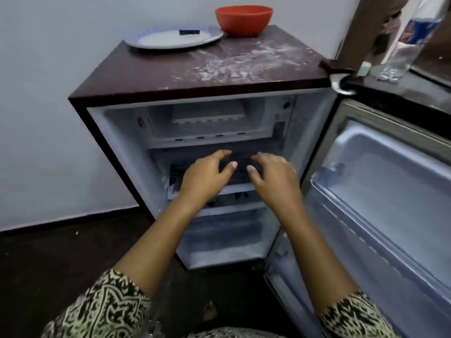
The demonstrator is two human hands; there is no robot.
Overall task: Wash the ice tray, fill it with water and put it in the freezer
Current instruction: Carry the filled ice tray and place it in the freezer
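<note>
Ice tray, white plastic, sits in the freezer; your left hand and right hand hover below, fingers loosely curled, seemingly empty. Probably fetching: reach up, lift it out.

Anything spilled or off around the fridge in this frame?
Yes: white splotchy residue is smeared across the right half of the fridge top, in front of the red bowl. It looks like a dried spill or powder; I cannot tell which. Nothing else stands out.
</note>
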